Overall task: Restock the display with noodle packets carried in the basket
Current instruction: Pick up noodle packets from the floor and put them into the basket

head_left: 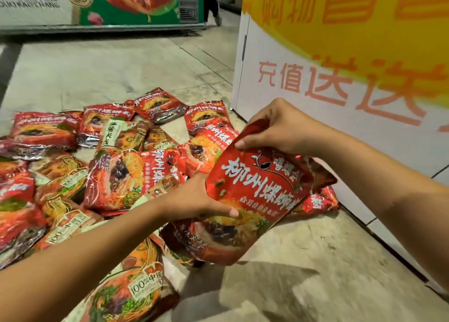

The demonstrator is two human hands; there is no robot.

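Head camera showed a red noodle packet (257,195) held up in the air over the floor (315,285). It was shiny and crinkly, with big white letters on top and a picture of noodles at the bottom. The left hand (194,200) gripped its left side, thumb on the front. The right hand (279,130) pinched its top edge with bent fingers. A second packet (324,176) showed just behind it, on the right. Many more packets (114,176) lay in a messy heap on the floor, to the left and under the arms. Some were red, some orange with green. A white and yellow stand (340,91) with orange letters stood close on the right.
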